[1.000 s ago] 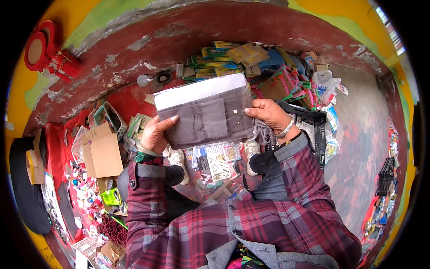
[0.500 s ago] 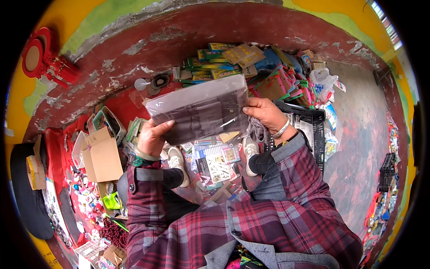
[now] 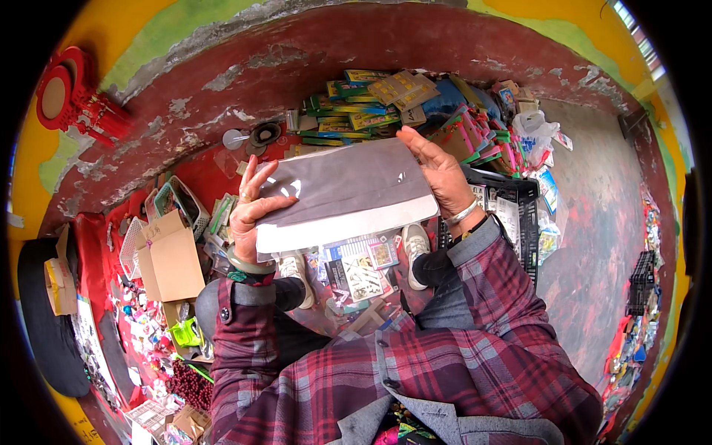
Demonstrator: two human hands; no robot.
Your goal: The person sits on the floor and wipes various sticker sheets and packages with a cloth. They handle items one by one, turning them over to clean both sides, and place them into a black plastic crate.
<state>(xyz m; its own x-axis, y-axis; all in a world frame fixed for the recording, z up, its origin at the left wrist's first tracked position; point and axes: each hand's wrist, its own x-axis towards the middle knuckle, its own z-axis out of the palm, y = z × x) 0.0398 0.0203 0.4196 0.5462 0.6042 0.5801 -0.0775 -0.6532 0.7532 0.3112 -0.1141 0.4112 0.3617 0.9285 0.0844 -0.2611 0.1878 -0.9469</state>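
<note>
Between my hands I hold a flat clear plastic packet (image 3: pixel 348 185) with a dark grey-brown, fabric-like sheet inside and a white band along its near edge. My left hand (image 3: pixel 254 208) grips its left end, some fingers lying over the shiny top face. At the right end, my right hand (image 3: pixel 443 176) presses against the edge with its thumb side toward the far corner. The underside of the packet is hidden. Beneath it on the floor, between my shoes (image 3: pixel 417 256), lie several small packaged goods and a white sheet with pale shapes (image 3: pixel 363 276).
A black plastic crate (image 3: pixel 528 222) stands right of my right hand. Ahead, green and yellow boxes (image 3: pixel 341 111) are piled against the red wall. On the left are an open cardboard box (image 3: pixel 170 259) and a basket (image 3: pixel 185 204). A white plastic bag (image 3: pixel 535 130) lies far right.
The packet has been turned: its white band was at the far edge and is now at the near edge. My left hand's fingers have spread over the top, and both hands have shifted grip.
</note>
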